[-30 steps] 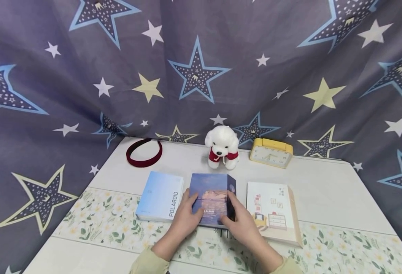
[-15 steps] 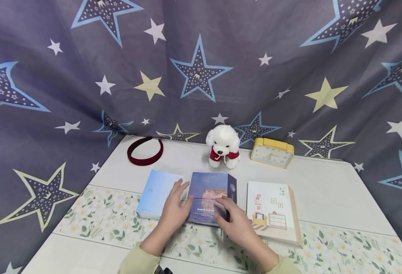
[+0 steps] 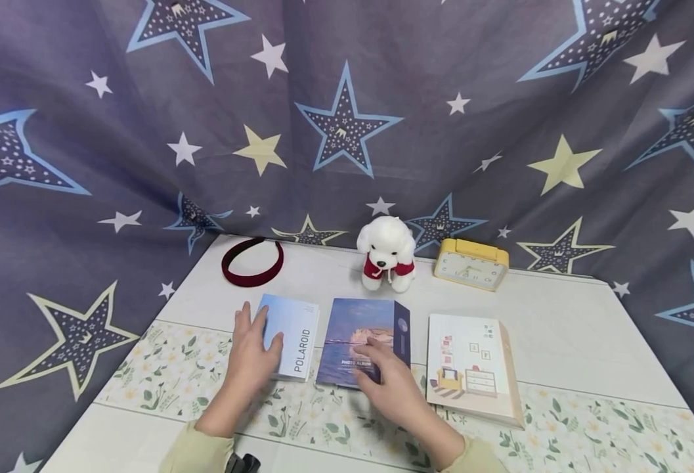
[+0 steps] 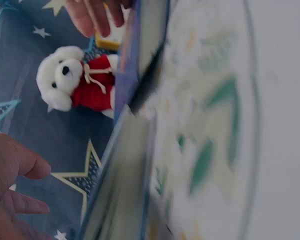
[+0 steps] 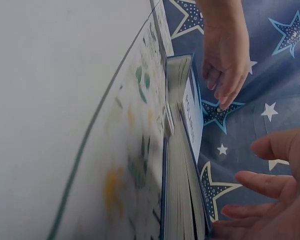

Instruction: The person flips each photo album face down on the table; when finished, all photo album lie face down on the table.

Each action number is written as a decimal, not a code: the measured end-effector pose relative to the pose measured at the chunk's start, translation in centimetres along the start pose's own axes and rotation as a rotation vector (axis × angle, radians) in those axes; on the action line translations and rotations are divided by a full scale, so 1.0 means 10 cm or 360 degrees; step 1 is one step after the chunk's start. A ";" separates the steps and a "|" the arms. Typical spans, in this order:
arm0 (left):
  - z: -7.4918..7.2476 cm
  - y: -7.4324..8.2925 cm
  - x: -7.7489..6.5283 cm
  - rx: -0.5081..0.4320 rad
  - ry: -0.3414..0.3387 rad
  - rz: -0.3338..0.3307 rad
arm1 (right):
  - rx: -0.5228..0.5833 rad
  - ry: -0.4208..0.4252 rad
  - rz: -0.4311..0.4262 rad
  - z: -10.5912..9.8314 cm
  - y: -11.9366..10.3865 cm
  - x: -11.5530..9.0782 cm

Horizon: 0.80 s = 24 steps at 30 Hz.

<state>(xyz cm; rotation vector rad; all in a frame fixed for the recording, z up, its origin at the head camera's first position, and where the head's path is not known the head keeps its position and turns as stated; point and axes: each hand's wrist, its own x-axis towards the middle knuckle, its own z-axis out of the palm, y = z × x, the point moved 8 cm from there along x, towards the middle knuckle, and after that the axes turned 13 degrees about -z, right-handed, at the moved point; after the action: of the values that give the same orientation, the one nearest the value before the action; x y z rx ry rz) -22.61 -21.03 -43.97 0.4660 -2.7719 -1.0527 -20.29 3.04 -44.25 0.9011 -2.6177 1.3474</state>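
Three thick books lie in a row on the table. The leftmost is a light blue album (image 3: 295,328) marked POLAROID; my left hand (image 3: 252,351) hovers over its left side, fingers spread and relaxed. In the middle lies a dark blue photo album (image 3: 347,323) with a cliff and sea on its cover. My right hand (image 3: 390,381) is over its lower right part, fingers loosely bent, partly hiding the cover. In the right wrist view, that hand's fingers (image 5: 270,185) are apart with nothing between them. The left wrist view shows the left thumb (image 4: 32,165) away from the light blue album's page edges.
A white book (image 3: 471,361) with a room drawing lies right of the photo album. Behind stand a white plush dog (image 3: 385,253) in red and a yellow alarm clock (image 3: 471,264). A dark red headband (image 3: 252,279) lies at the back left. A star-patterned curtain (image 3: 347,39) hangs behind.
Both hands held the photo album by its sides a second ago and have let go. The left hand has moved left over the light blue album; the right has shifted slightly left onto the cover.
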 end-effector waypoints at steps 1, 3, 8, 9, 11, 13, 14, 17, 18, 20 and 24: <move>-0.01 -0.03 0.00 0.0015 0.0010 0.0008 | 0.0018 -0.0017 0.0000 0.03 -0.01 0.01; -0.01 -0.08 -0.01 0.0048 0.0018 0.0023 | 0.0049 -0.0057 0.0013 0.09 -0.02 0.03; 0.05 -0.19 -0.03 0.0129 -0.0018 0.0057 | 0.0202 -0.0120 0.0028 0.23 -0.07 0.12; 0.07 -0.21 -0.03 0.0147 -0.0032 0.0060 | 0.0242 -0.0126 0.0031 0.27 -0.08 0.14; 0.09 -0.23 -0.04 0.0184 -0.0040 0.0082 | 0.0368 -0.0139 0.0056 0.33 -0.11 0.17; 0.11 -0.23 -0.04 0.0228 -0.0044 0.0108 | 0.0537 -0.0152 0.0098 0.42 -0.13 0.20; 0.11 -0.23 -0.05 0.0249 -0.0039 0.0126 | 0.0632 -0.0160 0.0126 0.47 -0.15 0.21; 0.13 -0.21 -0.06 0.0318 -0.0018 0.0183 | 0.0868 -0.0183 0.0210 0.60 -0.19 0.24; 0.14 -0.20 -0.07 0.0339 -0.0017 0.0192 | 0.0914 -0.0186 0.0229 0.63 -0.20 0.24; 0.14 -0.20 -0.07 0.0371 -0.0014 0.0202 | 0.0952 -0.0193 0.0255 0.69 -0.22 0.26; 0.16 -0.21 -0.06 0.0419 -0.0059 0.0167 | 0.0973 -0.0190 0.0274 0.77 -0.26 0.29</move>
<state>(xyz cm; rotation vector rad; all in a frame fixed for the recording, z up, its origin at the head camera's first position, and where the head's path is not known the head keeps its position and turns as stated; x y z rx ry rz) -21.92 -21.32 -46.57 0.3284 -2.9449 -0.6836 -19.79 -5.34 -46.20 0.8347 -2.4319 2.2739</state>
